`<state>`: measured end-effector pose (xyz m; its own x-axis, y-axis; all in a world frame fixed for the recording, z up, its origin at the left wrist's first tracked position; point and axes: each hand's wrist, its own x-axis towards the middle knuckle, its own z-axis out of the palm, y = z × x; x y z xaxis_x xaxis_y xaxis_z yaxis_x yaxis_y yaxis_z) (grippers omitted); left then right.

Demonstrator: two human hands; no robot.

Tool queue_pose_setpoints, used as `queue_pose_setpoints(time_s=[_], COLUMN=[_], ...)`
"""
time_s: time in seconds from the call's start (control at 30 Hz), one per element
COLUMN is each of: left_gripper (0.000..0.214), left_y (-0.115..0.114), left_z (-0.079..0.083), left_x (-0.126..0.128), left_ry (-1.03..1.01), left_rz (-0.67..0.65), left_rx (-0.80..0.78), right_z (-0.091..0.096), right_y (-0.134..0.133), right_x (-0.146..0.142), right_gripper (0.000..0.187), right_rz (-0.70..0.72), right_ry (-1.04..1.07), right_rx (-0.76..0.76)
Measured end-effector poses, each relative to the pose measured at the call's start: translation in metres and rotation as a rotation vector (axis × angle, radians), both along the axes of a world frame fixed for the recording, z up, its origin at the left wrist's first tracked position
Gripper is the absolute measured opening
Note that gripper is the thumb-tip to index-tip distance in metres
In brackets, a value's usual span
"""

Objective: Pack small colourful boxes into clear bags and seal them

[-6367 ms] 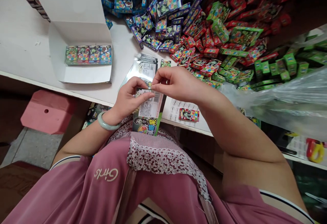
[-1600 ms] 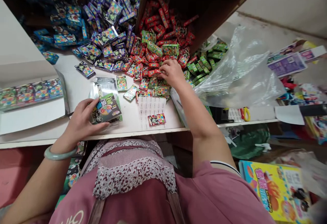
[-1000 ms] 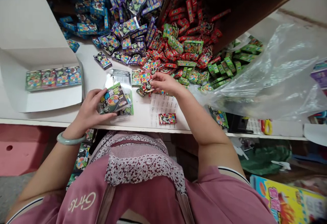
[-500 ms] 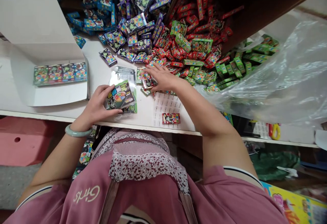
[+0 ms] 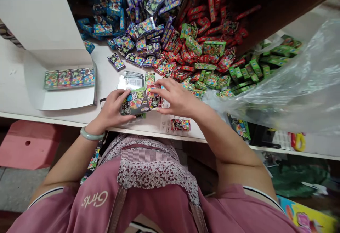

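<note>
My left hand (image 5: 113,109), with a pale green bangle at its wrist, grips a black-and-green printed packet (image 5: 136,102) between thumb and fingers. My right hand (image 5: 178,99) has its thumb and fingers closed on a small red candy box (image 5: 154,99), close against the packet's right edge. Behind the packet lies a stack of silvery, clear-edged packets (image 5: 135,80). A small green box (image 5: 150,78) stands just beyond the red one. Another red box (image 5: 181,124) rests near the table edge, on a sheet of round stickers (image 5: 166,122) partly covered by my right hand.
An open white carton (image 5: 69,100) at left holds a row of small boxes (image 5: 69,78). Heaped at the back are blue (image 5: 103,29), purple (image 5: 145,27), red (image 5: 204,24) and green (image 5: 249,70) boxes. Clear plastic (image 5: 287,95) drapes over the right side, near yellow-handled scissors (image 5: 300,142).
My right hand has drawn the red box out of the pile's front toward me and beside the packet. My left hand has raised and turned the packet slightly to the right. The view shifted slightly.
</note>
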<state>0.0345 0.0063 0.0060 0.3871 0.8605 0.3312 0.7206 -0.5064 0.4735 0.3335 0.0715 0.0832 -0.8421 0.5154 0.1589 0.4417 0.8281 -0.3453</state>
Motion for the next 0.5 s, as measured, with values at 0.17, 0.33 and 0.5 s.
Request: queue_pose_setpoints(time_s=[0.17,0.33,0.5], left_gripper=[0.096,0.095,0.092], left_y=[-0.006,-0.007,-0.005], left_z=[-0.002,-0.006,-0.010], left_x=[0.005,0.007,0.011], left_ry=[0.008,0.023,0.003], left_rz=[-0.050,-0.092,-0.038], left_rx=[0.044,0.073,0.063], right_z=[-0.001,-0.002,-0.012], right_y=[-0.004,-0.009,-0.016], right_x=[0.000,-0.003,-0.011], right_gripper=[0.053,0.055,0.069], right_rz=[0.049,0.018,-0.086], right_ry=[-0.059,-0.060,0.035], right_rx=[-0.111,-0.234,-0.317])
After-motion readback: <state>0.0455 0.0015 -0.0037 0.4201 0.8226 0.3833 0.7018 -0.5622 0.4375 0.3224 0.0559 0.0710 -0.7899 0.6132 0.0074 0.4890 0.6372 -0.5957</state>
